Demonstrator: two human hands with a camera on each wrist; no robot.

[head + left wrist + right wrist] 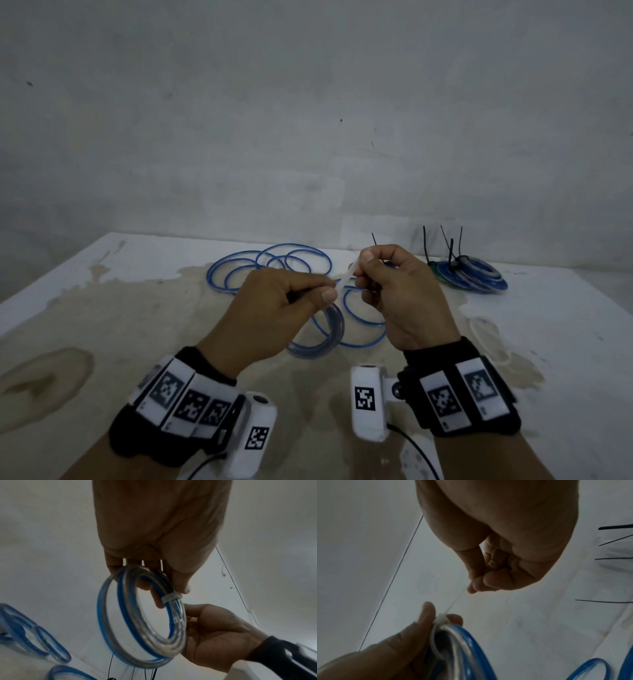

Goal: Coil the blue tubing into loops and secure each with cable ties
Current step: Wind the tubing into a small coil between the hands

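Head view: left hand (pixel 274 305) grips small coil (pixel 320 337) above table (pixel 102 308); right hand (pixel 400 294) pinches white tie tail (pixel 346 279). Finished stack (pixel 471 277) with black ties far right; loose blue tubing (pixel 270 263) behind, uncoiled.

Left wrist view: white cable tie (pixel 170 597) wraps coil, fingers curled through it.

Right wrist view: tie head (pixel 441 620) snug against coil; tail taut. Judgement: cinching nearly done, more tubing remains.

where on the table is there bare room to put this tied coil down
Bare table lies left of the loose blue tubing and left hand; another patch sits right of the right hand, nearer than the tied stack. The far middle is crowded with loops.
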